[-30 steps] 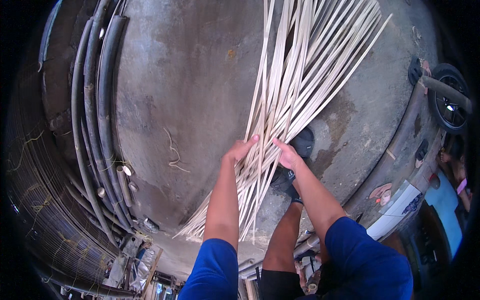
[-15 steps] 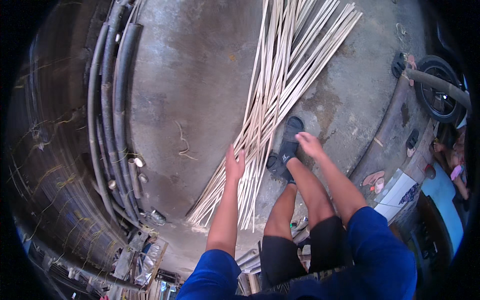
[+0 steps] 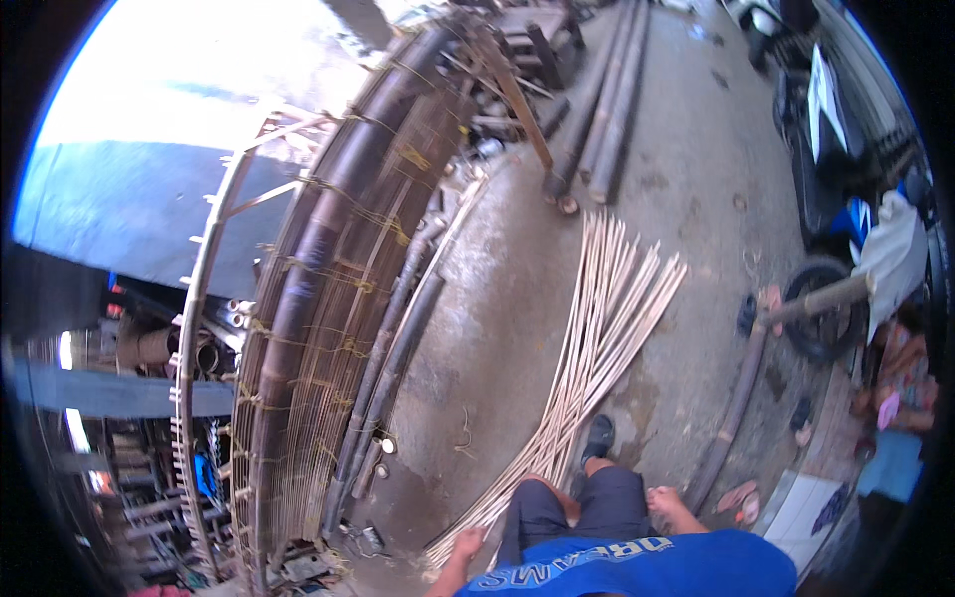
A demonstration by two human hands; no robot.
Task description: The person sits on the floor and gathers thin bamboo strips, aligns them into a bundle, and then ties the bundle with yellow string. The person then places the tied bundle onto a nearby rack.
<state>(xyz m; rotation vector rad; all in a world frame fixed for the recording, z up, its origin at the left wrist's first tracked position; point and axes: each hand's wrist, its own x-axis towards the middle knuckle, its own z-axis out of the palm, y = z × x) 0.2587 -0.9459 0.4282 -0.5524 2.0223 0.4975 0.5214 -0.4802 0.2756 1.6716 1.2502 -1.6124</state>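
A long bundle of thin, pale split-bamboo strips (image 3: 587, 358) lies on the floor in front of me, fanned out at its far end and crossing near its middle. Beside the strips' near left end is my left hand (image 3: 470, 542), low in the view; its fingers are too small and blurred to read. At the outer side of my right thigh hangs my right hand (image 3: 664, 500), fingers curled in and nothing visible in them. I see neither hand touching the strips. A dark sandal (image 3: 599, 436) shows on my foot, right of the bundle.
Left stands a large slatted bamboo panel (image 3: 338, 298) tied with yellow cord, with dark poles (image 3: 403, 348) along its foot. More bamboo poles (image 3: 607, 109) lie ahead. Right are a pole (image 3: 731, 438), a wheel (image 3: 821, 308), a motorbike (image 3: 811, 149), slippers (image 3: 738, 497) and a seated person (image 3: 900, 368).
My view has tilted up, bringing the tied panel, far poles and motorbike into sight. Both hands have drawn back from in front of me to beside my body. The strips lie as before.
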